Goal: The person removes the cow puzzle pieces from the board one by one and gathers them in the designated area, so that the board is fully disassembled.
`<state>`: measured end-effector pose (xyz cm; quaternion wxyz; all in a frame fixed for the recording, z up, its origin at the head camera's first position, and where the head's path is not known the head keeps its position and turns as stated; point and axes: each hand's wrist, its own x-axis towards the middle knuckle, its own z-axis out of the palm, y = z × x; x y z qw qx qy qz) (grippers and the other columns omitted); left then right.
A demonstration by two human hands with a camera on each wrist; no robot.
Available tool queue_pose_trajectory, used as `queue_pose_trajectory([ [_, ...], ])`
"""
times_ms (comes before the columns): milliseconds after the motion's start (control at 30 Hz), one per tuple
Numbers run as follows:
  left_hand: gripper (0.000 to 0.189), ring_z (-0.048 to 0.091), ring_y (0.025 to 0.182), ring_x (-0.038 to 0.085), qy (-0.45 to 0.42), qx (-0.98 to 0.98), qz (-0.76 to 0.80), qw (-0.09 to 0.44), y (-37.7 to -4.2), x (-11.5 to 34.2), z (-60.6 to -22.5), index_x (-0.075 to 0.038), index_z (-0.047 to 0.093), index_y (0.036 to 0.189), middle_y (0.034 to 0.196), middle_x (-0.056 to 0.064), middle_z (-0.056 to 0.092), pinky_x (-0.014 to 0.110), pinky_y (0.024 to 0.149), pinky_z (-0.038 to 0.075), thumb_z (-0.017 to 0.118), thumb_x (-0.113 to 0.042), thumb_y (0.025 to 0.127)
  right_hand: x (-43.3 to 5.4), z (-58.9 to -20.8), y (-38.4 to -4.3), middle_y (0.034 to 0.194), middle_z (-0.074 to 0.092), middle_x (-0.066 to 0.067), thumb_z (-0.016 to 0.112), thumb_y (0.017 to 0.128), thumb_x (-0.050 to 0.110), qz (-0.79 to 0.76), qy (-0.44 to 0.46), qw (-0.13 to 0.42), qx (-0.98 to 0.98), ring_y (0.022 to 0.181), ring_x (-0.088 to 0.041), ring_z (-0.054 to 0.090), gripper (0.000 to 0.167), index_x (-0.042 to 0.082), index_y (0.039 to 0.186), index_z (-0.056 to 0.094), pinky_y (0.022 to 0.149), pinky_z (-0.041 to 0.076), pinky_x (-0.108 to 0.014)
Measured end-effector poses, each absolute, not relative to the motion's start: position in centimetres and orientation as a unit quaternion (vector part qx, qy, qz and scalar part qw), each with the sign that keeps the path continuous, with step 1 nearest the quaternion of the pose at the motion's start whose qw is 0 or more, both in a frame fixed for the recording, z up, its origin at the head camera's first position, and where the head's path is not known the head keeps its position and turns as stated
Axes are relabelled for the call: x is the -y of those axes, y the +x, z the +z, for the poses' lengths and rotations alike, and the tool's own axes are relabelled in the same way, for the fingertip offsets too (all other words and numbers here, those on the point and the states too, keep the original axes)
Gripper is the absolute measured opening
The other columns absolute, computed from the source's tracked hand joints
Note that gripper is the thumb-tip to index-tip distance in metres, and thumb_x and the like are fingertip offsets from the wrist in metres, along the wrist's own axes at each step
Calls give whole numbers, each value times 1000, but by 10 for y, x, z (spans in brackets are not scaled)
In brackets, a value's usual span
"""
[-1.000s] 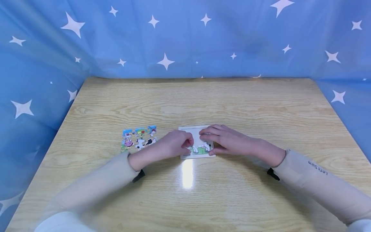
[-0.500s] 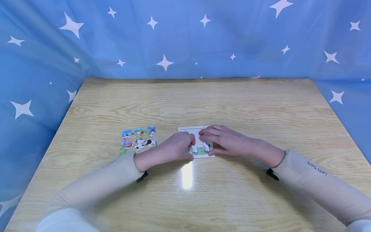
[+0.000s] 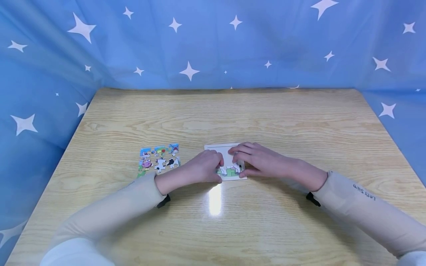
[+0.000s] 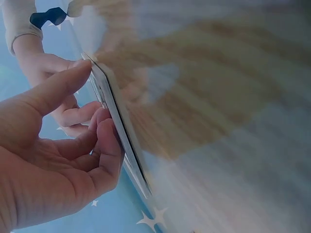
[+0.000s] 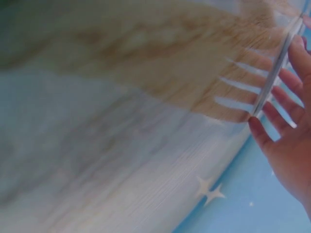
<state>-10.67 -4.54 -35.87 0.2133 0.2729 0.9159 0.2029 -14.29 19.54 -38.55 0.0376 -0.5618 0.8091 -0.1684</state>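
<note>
A white puzzle tray [image 3: 223, 146] lies on the table between both hands, with green-and-white pieces showing cow legs [image 3: 230, 171] along its near side. My left hand [image 3: 205, 167] grips the tray's left part: the thumb meets the near edge, and the curled fingers rest on top, hiding whatever is beneath them. In the left wrist view the thumb touches the tray's corner [image 4: 98, 70]. My right hand [image 3: 261, 161] rests on the tray's right side, its fingers spread and gently bent, its thumb by the near right corner. Loose jigsaw pieces [image 3: 160, 165] lie left of the tray.
The loose pieces show a cow's face, its spotted body and a blue sky; the left forearm partly covers them. A wood-grain table [image 3: 266, 122] runs back to a blue star-patterned curtain [image 3: 213, 40]. Light glares off the table [image 3: 215, 199] in front of the tray.
My left hand has shifted slightly right; its thumb has moved from over the tray's lower left pieces to the near edge. The right hand stays almost still.
</note>
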Motion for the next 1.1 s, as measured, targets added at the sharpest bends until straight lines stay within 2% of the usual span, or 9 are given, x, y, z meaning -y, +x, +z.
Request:
queue_pose_trajectory([
  [367,37,50,90,21,267,-916,218,207,-105,46,-358,-3,63,103,87,1,52,33,83,44,89,-13,79,-195,-385,-144,137,59,-11,81,87,34,-164,-567,25,-807,126,-32,54,41,10,113,59,99,47,-51],
  [600,13,52,86,21,285,-911,235,182,-106,48,-357,-4,64,99,86,4,57,31,78,45,72,0,90,-195,-387,-144,137,60,-12,81,87,32,-173,-571,23,-802,126,-32,55,40,10,112,59,98,47,-51],
  [733,6,52,84,19,294,-909,239,171,-106,47,-355,-4,65,96,87,4,58,29,76,47,68,1,94,-195,-387,-144,137,60,-12,81,87,31,-178,-570,22,-802,126,-32,55,39,10,113,59,98,47,-52],
  [967,6,53,73,14,287,-900,273,185,-104,43,-351,-3,65,94,81,2,60,24,68,45,64,2,96,-196,-388,-144,136,60,-12,81,87,30,-181,-571,20,-801,125,-32,55,40,10,113,59,97,47,-51],
  [1100,5,53,72,13,276,-901,278,189,-104,45,-351,-3,66,94,82,2,62,22,66,44,65,1,97,-195,-388,-144,137,59,-12,81,88,31,-177,-568,25,-804,126,-32,55,40,9,113,59,97,47,-51],
])
